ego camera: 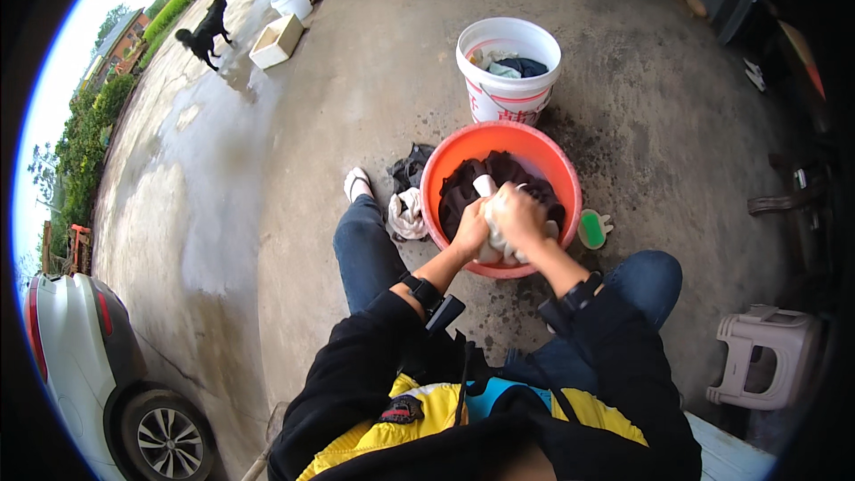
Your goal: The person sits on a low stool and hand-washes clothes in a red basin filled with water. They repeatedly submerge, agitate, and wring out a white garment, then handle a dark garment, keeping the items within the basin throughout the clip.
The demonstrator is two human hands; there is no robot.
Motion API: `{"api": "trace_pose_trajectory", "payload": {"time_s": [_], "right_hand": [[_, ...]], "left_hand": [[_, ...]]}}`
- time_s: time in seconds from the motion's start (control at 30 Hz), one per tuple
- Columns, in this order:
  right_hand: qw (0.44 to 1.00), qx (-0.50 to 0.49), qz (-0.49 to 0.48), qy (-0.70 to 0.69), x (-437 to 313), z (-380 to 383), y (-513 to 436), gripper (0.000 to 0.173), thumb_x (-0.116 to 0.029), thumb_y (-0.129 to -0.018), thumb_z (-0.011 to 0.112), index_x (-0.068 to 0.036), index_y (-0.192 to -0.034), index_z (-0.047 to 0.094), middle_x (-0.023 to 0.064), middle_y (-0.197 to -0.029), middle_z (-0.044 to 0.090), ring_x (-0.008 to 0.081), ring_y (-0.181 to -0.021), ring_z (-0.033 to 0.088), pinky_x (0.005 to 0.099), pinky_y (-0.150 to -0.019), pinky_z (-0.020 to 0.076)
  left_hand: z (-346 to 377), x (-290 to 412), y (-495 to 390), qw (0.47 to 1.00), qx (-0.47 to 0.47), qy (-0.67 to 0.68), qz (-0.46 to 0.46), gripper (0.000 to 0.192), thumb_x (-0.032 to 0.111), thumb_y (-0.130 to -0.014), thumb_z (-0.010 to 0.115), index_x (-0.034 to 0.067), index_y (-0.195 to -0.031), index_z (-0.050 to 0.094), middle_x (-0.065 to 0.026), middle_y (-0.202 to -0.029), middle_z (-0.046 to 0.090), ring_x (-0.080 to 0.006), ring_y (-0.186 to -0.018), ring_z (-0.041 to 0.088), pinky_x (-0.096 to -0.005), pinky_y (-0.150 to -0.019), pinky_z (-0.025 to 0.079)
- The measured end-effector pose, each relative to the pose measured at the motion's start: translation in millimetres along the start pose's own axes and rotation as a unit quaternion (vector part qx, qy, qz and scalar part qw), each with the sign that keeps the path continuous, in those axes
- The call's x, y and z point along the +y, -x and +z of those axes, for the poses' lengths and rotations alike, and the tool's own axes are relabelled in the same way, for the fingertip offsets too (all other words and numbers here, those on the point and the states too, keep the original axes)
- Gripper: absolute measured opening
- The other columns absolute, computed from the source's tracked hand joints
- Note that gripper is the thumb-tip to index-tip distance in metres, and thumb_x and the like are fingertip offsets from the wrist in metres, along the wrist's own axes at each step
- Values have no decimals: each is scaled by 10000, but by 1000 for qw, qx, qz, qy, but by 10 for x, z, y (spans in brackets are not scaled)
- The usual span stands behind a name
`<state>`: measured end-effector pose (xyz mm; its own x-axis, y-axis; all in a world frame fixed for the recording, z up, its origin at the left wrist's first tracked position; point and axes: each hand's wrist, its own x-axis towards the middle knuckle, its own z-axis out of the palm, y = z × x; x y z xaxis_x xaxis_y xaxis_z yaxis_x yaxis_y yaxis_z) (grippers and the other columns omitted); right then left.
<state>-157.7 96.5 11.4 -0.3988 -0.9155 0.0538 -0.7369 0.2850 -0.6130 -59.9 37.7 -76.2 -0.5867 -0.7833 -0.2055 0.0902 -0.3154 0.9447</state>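
Note:
Both of my hands grip a white cloth [493, 240] over an orange plastic basin [437, 147] between my knees. My left hand [471, 227] closes around the cloth on the left. Beside it, slightly blurred, my right hand [520, 215] is clenched on the same cloth. A white end of it sticks up past my fingers. Dark brown wet-looking clothes [461, 188] fill the basin beneath. The part of the cloth inside my fists is hidden.
Behind the basin stands a white bucket [511, 90] holding clothes. A green soap bar [592, 229] in a dish lies to its right. Dark clothing [409, 167] and white clothing [406, 214] lie left on concrete. A plastic stool [761, 357], a car [80, 361] and a black dog [208, 30] stand farther out.

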Motion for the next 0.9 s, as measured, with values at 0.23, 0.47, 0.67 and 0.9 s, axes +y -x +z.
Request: {"api": "trace_pose_trajectory", "payload": {"time_s": [0.23,0.47,0.67,0.9], "right_hand": [[987,24,59,-149,308,-78,-142,524,-426,-806,728,-13,-1070,544,200,-1015,653,336,-941,650,404,-814,500],[963,-147,-113,-198,756,-111,-274,407,-169,-825,694,-38,-1198,599,177,-1084,540,310,-1030,571,371,-908,462],[983,-102,-38,-150,599,-43,-255,669,-254,-788,732,-8,-1332,431,251,-1232,518,380,-1177,517,417,-1010,415],[980,-185,72,28,468,-276,-195,1004,-519,-682,776,5,-1402,311,279,-1318,515,394,-1223,524,450,-1012,428]], "left_hand": [[-141,239,-12,990,64,-121,31,299,271,-996,497,-10,-941,584,-23,-859,598,-89,-836,531,-270,-766,445],[-168,340,-3,953,-19,-210,219,600,215,-761,807,17,-1230,491,-165,-1211,540,-243,-1131,540,-371,-981,421],[-301,169,48,907,12,-387,166,538,350,-789,770,-10,-1115,540,-196,-1000,516,-315,-955,525,-406,-862,428],[-358,6,166,888,55,-427,162,455,300,-810,747,-4,-1025,485,-240,-988,508,-358,-911,513,-426,-809,430]]}}
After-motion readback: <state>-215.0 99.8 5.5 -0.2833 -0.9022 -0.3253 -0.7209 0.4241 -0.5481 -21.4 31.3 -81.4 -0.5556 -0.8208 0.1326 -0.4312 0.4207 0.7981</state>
